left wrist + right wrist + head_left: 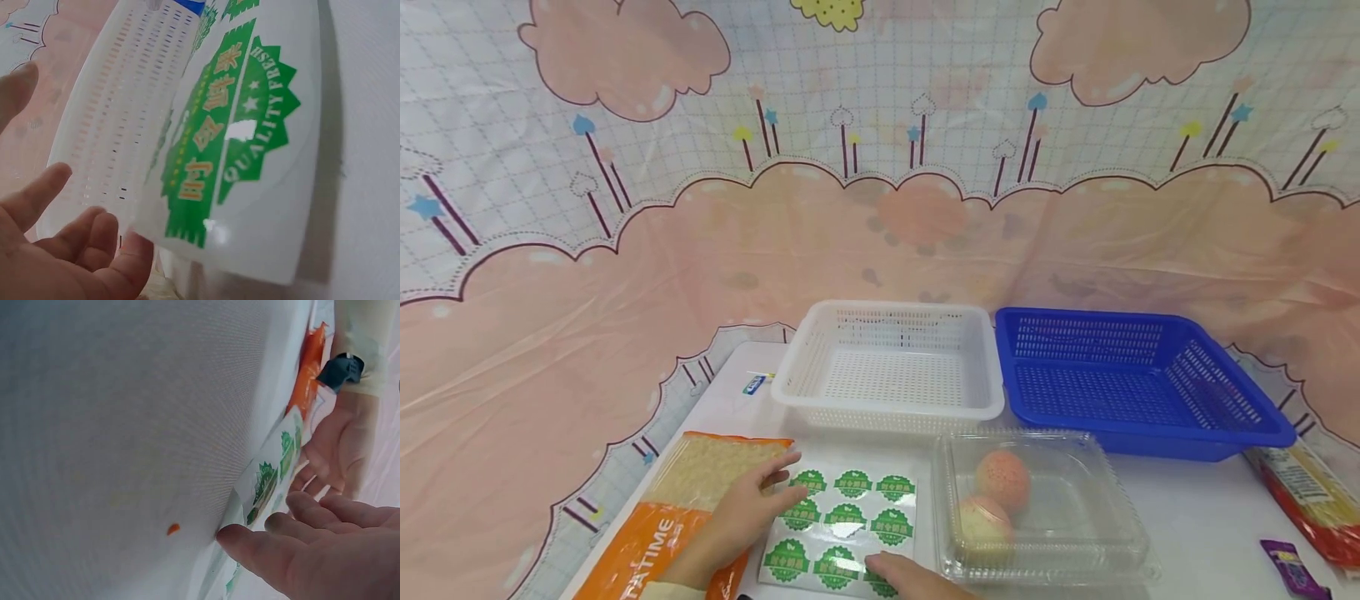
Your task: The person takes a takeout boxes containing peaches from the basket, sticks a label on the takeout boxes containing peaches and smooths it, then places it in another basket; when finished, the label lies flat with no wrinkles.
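A glossy white sheet of round green stickers [853,545] lies on the table between my hands. My left hand [739,515] is at its left edge, fingers spread and loosely bent, over the side of an orange bag [681,508] with pale contents. In the left wrist view, one fingertip is right at the edge of the sheet, whose stickers read "QUALITY FRESH". My right hand [917,577] is at the sheet's near right corner, thumb overlapping a sticker. In the right wrist view its fingers [306,528] extend along the sheet's edge.
Behind the sheet stand a white basket [887,404] and a blue basket [1150,437]. A clear plastic box [1075,521] to the right holds two round fruit-like things [1002,481]. Farther right are a red-edged packet [1311,492] and a small purple packet [1291,567].
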Demonstrator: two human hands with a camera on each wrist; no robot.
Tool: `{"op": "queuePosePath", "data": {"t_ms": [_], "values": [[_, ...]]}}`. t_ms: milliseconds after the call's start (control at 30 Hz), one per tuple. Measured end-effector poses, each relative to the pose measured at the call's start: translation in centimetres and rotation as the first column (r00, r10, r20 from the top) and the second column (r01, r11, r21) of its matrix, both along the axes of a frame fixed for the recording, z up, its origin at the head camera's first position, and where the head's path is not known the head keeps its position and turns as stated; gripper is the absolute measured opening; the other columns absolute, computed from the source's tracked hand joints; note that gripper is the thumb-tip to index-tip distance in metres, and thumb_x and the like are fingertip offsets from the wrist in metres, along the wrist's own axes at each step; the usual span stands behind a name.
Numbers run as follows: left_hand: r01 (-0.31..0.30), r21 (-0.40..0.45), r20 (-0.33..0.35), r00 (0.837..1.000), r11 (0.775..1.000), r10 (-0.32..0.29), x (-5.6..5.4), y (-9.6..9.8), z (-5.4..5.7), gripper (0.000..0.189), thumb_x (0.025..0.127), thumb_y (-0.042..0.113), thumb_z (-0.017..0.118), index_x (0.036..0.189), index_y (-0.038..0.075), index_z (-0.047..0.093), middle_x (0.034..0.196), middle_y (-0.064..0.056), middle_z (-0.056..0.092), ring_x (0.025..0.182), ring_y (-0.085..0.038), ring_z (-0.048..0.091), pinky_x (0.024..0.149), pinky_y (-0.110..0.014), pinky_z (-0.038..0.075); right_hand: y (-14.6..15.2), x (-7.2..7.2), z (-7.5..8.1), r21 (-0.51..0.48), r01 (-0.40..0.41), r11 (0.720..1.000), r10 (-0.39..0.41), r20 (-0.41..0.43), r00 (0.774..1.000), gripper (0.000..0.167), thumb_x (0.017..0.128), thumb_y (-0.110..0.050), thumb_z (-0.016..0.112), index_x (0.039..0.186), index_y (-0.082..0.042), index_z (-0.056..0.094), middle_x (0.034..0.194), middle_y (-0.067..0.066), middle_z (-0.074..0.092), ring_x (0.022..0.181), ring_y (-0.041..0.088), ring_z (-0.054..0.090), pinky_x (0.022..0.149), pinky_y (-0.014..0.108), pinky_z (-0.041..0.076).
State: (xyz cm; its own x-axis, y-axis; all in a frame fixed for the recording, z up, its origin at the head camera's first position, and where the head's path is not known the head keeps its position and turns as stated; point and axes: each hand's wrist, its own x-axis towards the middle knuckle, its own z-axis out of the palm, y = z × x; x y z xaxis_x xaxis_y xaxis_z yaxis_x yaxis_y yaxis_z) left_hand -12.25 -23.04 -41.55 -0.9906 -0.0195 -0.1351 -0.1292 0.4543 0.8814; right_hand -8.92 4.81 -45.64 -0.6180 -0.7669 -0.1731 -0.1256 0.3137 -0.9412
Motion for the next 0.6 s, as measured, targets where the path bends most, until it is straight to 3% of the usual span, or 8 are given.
{"op": "queuePosePath", "data": {"t_ms": [167, 233, 400, 467, 600], "values": [[-0.067, 0.134, 0.024, 0.998, 0.989, 0.064, -0.33, -0.28, -0.02, 0.063, 0.093, 0.022, 0.073, 0.146, 0.001, 0.047, 0.133, -0.021, 0.054, 0.110, -0.030, 0.056, 0.083, -0.038, 0.054, -0.10, 0.10, 0.31, 0.028, -0.001, 1.000, 0.003, -0.063, 0.998, 0.060, 0.094, -0.022, 0.069, 0.143, 0.004, 0.045, 0.145, 0.020, 0.046, 0.133, 0.014, 0.042, 0.110, 0.031, 0.036], [-0.084, 0.176, 0.041, 0.996, 0.981, 0.078, -0.37, -0.27, 0.02, 0.064, 0.094, 0.021, 0.072, 0.148, 0.000, 0.043, 0.136, -0.024, 0.052, 0.109, -0.029, 0.056, 0.084, -0.037, 0.053, -0.14, 0.07, 0.41, 0.038, -0.006, 0.999, 0.009, -0.089, 0.996, 0.058, 0.094, -0.021, 0.069, 0.141, 0.004, 0.047, 0.143, 0.020, 0.048, 0.131, 0.013, 0.044, 0.110, 0.031, 0.037], [-0.085, 0.265, 0.048, 0.996, 0.960, 0.074, -0.40, -0.07, -0.06, 0.063, 0.096, 0.014, 0.068, 0.149, -0.005, 0.038, 0.153, -0.028, 0.034, 0.126, -0.035, 0.048, 0.106, -0.048, 0.043, -0.30, -0.03, 0.46, 0.053, -0.003, 0.999, 0.007, -0.074, 0.997, 0.050, 0.093, -0.022, 0.070, 0.136, -0.003, 0.052, 0.136, 0.010, 0.053, 0.124, 0.009, 0.048, 0.107, 0.030, 0.040], [-0.089, 0.305, 0.051, 0.996, 0.948, 0.077, -0.40, 0.08, -0.12, 0.062, 0.096, 0.010, 0.067, 0.148, -0.006, 0.038, 0.154, -0.029, 0.032, 0.126, -0.035, 0.049, 0.106, -0.047, 0.043, -0.38, -0.06, 0.43, 0.055, -0.001, 0.998, 0.005, -0.063, 0.998, 0.047, 0.093, -0.022, 0.071, 0.134, -0.005, 0.053, 0.134, 0.007, 0.054, 0.121, 0.008, 0.049, 0.106, 0.030, 0.041], [-0.099, 0.374, 0.057, 0.995, 0.922, 0.083, -0.44, 0.32, -0.34, 0.061, 0.095, 0.004, 0.065, 0.148, -0.009, 0.037, 0.151, -0.028, 0.035, 0.117, -0.032, 0.056, 0.095, -0.038, 0.052, -0.47, -0.11, 0.29, 0.057, 0.006, 0.998, -0.002, -0.060, 0.998, 0.045, 0.093, -0.021, 0.071, 0.131, -0.006, 0.054, 0.132, 0.006, 0.055, 0.120, 0.008, 0.050, 0.105, 0.030, 0.041]]}}
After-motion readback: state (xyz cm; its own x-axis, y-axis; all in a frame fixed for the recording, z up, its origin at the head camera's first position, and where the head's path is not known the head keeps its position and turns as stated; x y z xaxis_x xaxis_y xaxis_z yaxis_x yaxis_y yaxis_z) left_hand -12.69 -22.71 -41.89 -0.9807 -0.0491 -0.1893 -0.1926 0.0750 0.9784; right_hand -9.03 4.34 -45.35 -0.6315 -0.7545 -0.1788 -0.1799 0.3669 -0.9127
